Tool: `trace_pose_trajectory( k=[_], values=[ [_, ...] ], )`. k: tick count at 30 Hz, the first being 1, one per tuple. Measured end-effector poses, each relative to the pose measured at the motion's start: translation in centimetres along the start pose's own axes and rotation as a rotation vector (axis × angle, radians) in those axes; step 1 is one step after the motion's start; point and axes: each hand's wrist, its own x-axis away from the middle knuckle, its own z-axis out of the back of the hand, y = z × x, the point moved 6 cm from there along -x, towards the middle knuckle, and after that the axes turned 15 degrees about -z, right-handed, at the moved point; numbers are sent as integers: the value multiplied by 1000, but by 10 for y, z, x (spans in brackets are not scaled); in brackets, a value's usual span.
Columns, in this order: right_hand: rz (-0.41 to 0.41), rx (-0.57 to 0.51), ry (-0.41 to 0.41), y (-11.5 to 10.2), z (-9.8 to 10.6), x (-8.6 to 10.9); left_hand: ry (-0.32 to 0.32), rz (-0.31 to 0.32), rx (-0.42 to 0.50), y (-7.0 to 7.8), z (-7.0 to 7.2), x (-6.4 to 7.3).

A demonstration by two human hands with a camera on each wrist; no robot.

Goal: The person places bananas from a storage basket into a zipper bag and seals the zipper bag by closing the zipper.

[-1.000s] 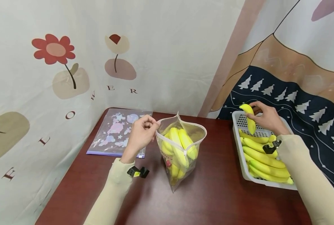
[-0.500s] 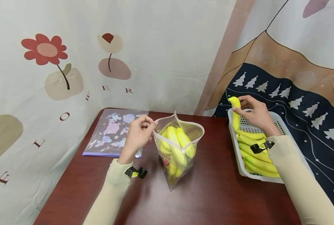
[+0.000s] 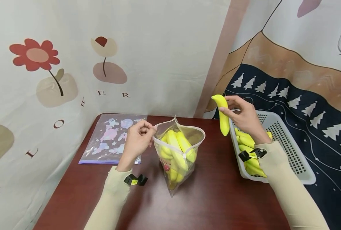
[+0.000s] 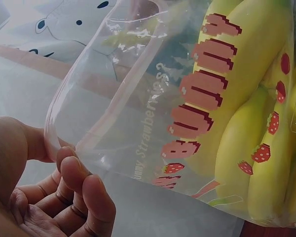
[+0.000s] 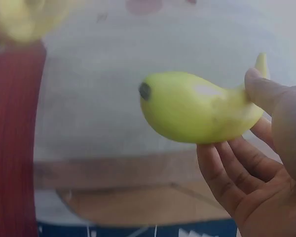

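Observation:
My left hand (image 3: 137, 140) pinches the rim of a clear zip bag (image 4: 113, 98) between thumb and fingers. Its mouth gapes wide, and several bananas (image 3: 174, 150) stand inside it. Pink "BUDDY" lettering and strawberries are printed on the bag's side in the left wrist view. Over on the right, my right hand (image 3: 243, 116) grips a single banana (image 3: 223, 119) near its upper end. That banana hangs nearly upright, just left of the basket. In the right wrist view its dark tip (image 5: 145, 91) points away from the palm.
A light grey perforated basket (image 3: 296, 159) with several bananas (image 3: 246, 142) stands on the table's right side, partly hidden by my right arm. A flat, patterned plastic bag (image 3: 110, 137) with a purple zip lies at the back left. Printed curtains (image 3: 164, 57) rise behind the brown table (image 3: 216, 198).
My right hand has lifted the banana out from over the basket and carried it left, past the basket's edge. My left hand keeps its pinch on the bag's rim.

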Motion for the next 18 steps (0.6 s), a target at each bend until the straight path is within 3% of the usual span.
trace_pose_trajectory(
  k=[12, 18],
  values=[
    [83, -225, -59, -53, -16, 24, -1, 16, 20, -2, 0, 1],
    [135, -278, -117, -78, -27, 34, -10, 24, 29, -3, -3, 0]
  ],
)
